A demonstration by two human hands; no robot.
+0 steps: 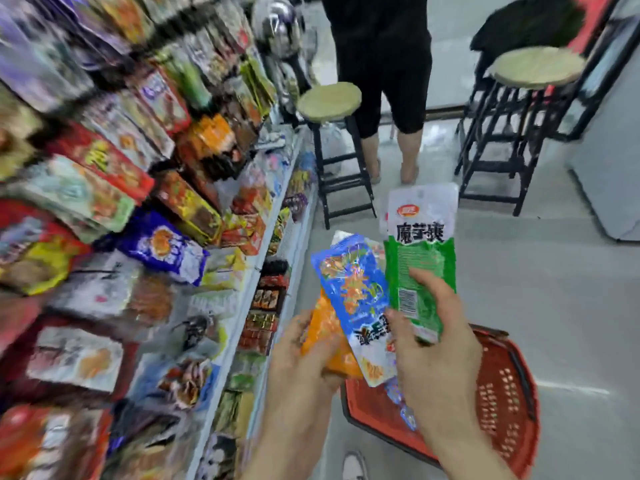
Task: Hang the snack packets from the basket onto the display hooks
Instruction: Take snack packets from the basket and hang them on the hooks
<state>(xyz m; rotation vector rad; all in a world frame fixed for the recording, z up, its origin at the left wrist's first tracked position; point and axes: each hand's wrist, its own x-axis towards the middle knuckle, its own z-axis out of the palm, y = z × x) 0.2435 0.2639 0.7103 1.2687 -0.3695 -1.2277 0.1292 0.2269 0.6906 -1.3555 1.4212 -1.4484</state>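
Our left hand [304,355] sits low in the middle of the view, its fingers curled round an orange packet [325,344]. Just beside it, our right hand [436,348] grips a green and white packet [420,258], with its fingers wrapped over the lower half. That packet stands upright, and its white top with dark printed characters points up.

Between the two packets a blue packet [356,296] tilts to the left and overlaps the orange packet. Its lower end touches both hands, and we cannot tell which one holds it.

Beneath our right hand a red plastic basket [509,393] rests on the pale floor [554,289], partly hidden by our wrist. A few blue-wrapped packets [401,407] lie inside it.

Along the left side runs a display rack [138,202] crowded with hanging snack packets in many colours. They are too blurred to read. Below the rack, white shelves [277,237] hold rows of small boxes.

Ahead of us stand two black stools with round pale seats. The near stool [329,102] is beside the shelves and the far stool [536,67] is off to the right. A person in black clothes [381,64] stands just behind the near stool, seen from the chest down.

At the bottom edge we see the toe of a white shoe [353,465].
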